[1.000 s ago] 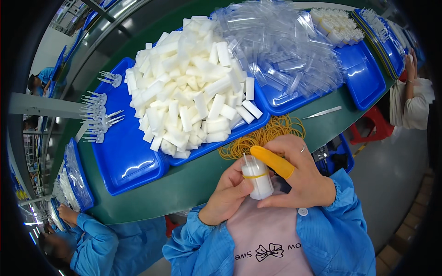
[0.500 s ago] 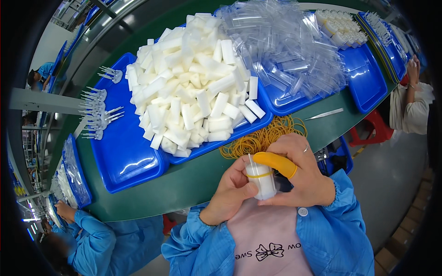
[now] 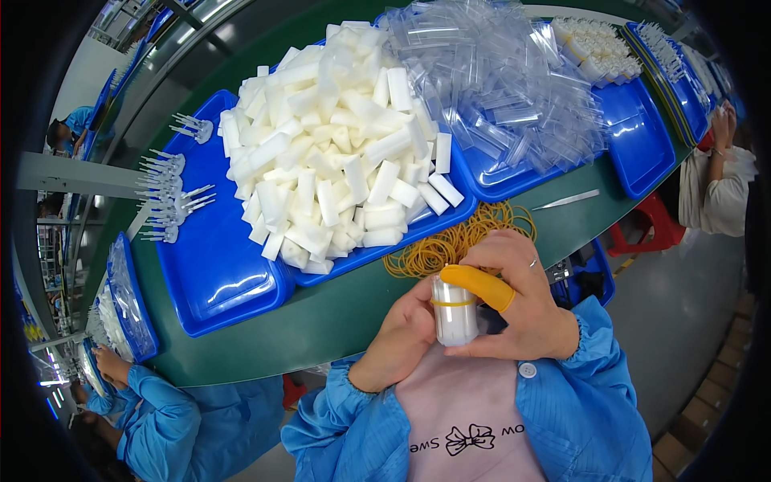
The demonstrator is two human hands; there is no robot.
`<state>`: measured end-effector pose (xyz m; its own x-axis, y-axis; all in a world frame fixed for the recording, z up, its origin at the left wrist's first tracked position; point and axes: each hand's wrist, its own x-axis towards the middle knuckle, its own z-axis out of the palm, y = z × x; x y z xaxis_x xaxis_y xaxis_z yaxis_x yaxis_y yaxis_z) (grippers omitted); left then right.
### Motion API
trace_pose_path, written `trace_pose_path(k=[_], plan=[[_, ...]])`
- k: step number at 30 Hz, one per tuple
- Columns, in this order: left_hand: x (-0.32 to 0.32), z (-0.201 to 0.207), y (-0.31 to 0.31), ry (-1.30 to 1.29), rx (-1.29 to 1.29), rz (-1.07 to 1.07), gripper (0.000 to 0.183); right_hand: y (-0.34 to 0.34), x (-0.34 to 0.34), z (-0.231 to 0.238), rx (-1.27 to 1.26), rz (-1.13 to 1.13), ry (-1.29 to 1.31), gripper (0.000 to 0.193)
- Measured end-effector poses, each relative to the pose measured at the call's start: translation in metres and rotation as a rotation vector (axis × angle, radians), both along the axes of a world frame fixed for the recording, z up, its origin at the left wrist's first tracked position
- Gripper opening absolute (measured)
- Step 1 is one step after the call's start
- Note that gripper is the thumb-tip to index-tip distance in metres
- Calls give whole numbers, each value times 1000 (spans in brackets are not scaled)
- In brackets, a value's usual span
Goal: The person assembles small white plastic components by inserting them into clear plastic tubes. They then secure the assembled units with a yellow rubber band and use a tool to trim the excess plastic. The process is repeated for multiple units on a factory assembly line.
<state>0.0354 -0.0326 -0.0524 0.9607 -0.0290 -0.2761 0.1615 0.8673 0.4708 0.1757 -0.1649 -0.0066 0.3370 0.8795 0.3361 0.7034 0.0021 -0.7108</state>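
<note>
A factory packing line.

A long green work table (image 3: 321, 321) carries blue trays (image 3: 217, 273) heaped with white foam blocks (image 3: 337, 161) and clear plastic sleeves (image 3: 498, 88), beside a pile of rubber bands (image 3: 450, 241). Workers in blue smocks (image 3: 161, 418) sit along it.

Both hands meet close before the chest — the left hand (image 3: 401, 333) cupped from the left, the right hand (image 3: 526, 301) curled over, its yellow-capped forefinger (image 3: 475, 285) laid across. Blue-sleeved forearms angle inward.
</note>
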Motion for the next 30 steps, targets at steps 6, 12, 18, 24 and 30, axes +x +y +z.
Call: trace_pose_path(k=[6,12,18,24,30], plan=[[2,6,3,22,-18,1,59,2,0,5,-30,-45,33,68],[0,0,-2,94,92,55,69,-3,-5,-1,-46,-61,-60,71],[-1,8,0,160,121,80,76,-6,0,1,16,42,289,76],[-8,4,1,-33,200,23,41,-17,19,5,-63,133,660,73],[8,17,-6,-172,758,206,32,-42,35,21,34,77,617,46]])
